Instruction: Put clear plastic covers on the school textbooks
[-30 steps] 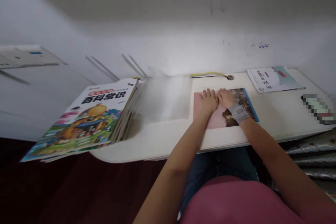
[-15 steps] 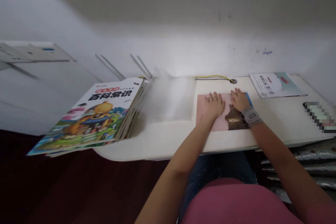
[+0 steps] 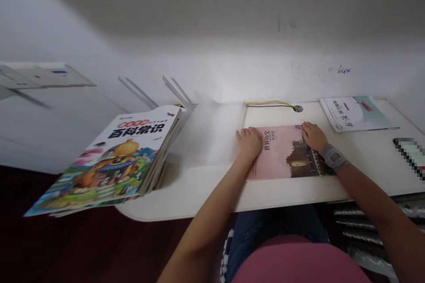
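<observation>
1. Palms down, the left hand [image 3: 249,143] lay over the left edge of a pink booklet [image 3: 275,161], fingers together, and the right hand [image 3: 314,137] over its far right part; whether either pinched it could not be told.
2. Flat on a white worktop [image 3: 195,196], the booklet sat just back from the near edge. Light, even pressure from both sides seemed best for keeping it smooth and square.
3. A stack of magazines [image 3: 116,159] overhung the left end by the rounded near corner.
4. At the right end lay a phone [image 3: 412,154], partly pixelated.
5. Translucent plastic sheets [image 3: 215,137] lay between stack and booklet, reaching toward the far edge.
6. A white-and-teal book [image 3: 355,114] lay near the far right corner; a yellow cable [image 3: 270,102] ran along the far edge.
</observation>
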`<state>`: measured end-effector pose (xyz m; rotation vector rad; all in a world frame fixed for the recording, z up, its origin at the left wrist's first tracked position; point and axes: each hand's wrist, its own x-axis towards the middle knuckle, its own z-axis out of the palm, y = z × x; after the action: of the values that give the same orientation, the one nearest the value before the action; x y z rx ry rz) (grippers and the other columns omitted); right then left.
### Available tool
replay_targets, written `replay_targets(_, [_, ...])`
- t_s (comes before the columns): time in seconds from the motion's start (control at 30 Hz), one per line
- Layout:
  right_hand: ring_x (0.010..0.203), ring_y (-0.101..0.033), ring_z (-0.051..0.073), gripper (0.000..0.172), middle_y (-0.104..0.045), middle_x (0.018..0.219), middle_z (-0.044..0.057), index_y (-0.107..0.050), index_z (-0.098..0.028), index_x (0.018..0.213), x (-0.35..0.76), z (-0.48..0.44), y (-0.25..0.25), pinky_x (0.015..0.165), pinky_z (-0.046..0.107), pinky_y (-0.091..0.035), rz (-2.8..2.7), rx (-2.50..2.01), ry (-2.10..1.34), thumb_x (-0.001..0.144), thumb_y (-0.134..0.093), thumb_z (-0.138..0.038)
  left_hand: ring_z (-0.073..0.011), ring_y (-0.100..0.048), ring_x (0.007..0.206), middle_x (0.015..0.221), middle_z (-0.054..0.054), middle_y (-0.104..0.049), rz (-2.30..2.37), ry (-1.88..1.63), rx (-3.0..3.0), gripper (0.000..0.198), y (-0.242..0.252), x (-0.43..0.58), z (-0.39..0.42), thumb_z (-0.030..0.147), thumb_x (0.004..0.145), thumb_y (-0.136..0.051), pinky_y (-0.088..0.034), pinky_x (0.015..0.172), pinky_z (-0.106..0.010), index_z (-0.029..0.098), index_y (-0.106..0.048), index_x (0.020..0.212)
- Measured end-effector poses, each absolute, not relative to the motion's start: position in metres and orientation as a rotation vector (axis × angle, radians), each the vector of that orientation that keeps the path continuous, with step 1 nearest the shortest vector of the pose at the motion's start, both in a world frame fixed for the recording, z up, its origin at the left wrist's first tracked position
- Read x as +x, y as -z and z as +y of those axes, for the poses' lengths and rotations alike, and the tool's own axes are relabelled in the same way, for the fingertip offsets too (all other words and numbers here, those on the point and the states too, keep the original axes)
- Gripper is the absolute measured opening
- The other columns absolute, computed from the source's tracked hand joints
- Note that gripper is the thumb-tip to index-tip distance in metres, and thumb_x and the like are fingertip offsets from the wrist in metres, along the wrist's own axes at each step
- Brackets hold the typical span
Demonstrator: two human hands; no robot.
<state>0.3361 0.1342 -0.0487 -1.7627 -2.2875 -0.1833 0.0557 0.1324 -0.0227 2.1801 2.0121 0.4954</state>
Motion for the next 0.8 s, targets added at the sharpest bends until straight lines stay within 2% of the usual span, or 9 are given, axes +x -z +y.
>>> replay_targets(0.13, [0.124,-0.046,0.025,0.045,-0.053,0.133,0.016,-0.053,-0.007,0.126,0.33,0.132,0.049,0.104,0.039,-0.033,-2.284,-1.747,0.175,0.091,-0.031,-0.026,-0.0326,-0.047,0.123,0.122,-0.024,-0.058,1.9,-0.629,2.047,0.045,0.016,0.049,0.131,0.025,0.088,-0.036,-0.026,0.106,-0.051,0.004,-0.049,0.126])
replay_targets(0.23, [0.125,-0.046,0.026,0.046,-0.053,0.132,0.017,-0.053,-0.005,0.126,0.33,0.131,0.048,0.104,0.039,-0.033,-2.275,-1.742,0.167,0.092,-0.031,-0.028,-0.0299,-0.057,0.111,0.112,-0.019,-0.065,1.851,-0.719,1.912,0.043,0.01,0.04,0.137,0.03,0.089,-0.038,-0.04,0.096,-0.044,0.01,-0.052,0.124])
replay_targets(0.33, [0.125,-0.045,0.026,0.048,-0.053,0.133,0.017,-0.052,-0.005,0.126,0.331,0.132,0.049,0.103,0.038,-0.033,-2.269,-1.735,0.153,0.093,-0.03,-0.031,-0.0242,-0.062,0.102,0.112,-0.016,-0.065,1.807,-0.834,1.788,0.051,0.006,0.032,0.149,0.036,0.087,-0.043,-0.047,0.086,-0.035,0.011,-0.045,0.131])
replay_targets(0.43, [0.126,-0.045,0.026,0.05,-0.052,0.134,0.017,-0.049,-0.005,0.129,0.332,0.132,0.051,0.103,0.039,-0.033,-2.256,-1.736,0.14,0.094,-0.029,-0.034,-0.0172,-0.065,0.083,0.099,-0.007,-0.067,1.603,-0.957,1.645,0.062,0.005,0.027,0.164,0.034,0.08,-0.056,-0.05,0.075,-0.029,0.016,-0.04,0.136])
replay_targets(0.57, [0.129,-0.041,0.028,0.051,-0.051,0.135,0.017,-0.046,-0.008,0.132,0.331,0.13,0.051,0.103,0.045,-0.031,-2.222,-1.754,0.132,0.094,-0.028,-0.037,-0.0142,-0.062,0.061,0.07,0.001,-0.064,1.112,-0.968,1.248,0.073,0.002,0.026,0.176,0.027,0.064,-0.07,-0.051,0.063,-0.029,0.016,-0.045,0.131])
replay_targets(0.7, [0.13,-0.038,0.03,0.051,-0.051,0.135,0.016,-0.045,-0.013,0.133,0.332,0.129,0.045,0.103,0.053,-0.026,-2.197,-1.784,0.13,0.094,-0.029,-0.042,-0.0139,-0.062,0.059,0.067,0.002,-0.065,0.984,-0.953,1.116,0.072,0.0,0.024,0.179,0.022,0.057,-0.075,-0.051,0.061,-0.028,0.017,-0.048,0.124])
replay_targets(0.8, [0.129,-0.039,0.03,0.051,-0.053,0.133,0.016,-0.047,-0.015,0.131,0.339,0.13,0.039,0.105,0.056,-0.022,-2.154,-1.784,0.161,0.093,-0.033,-0.045,-0.0134,-0.063,0.06,0.07,0.002,-0.066,0.925,-0.962,1.054,0.063,-0.001,0.019,0.176,0.022,0.055,-0.078,-0.052,0.061,-0.027,0.018,-0.054,0.113])
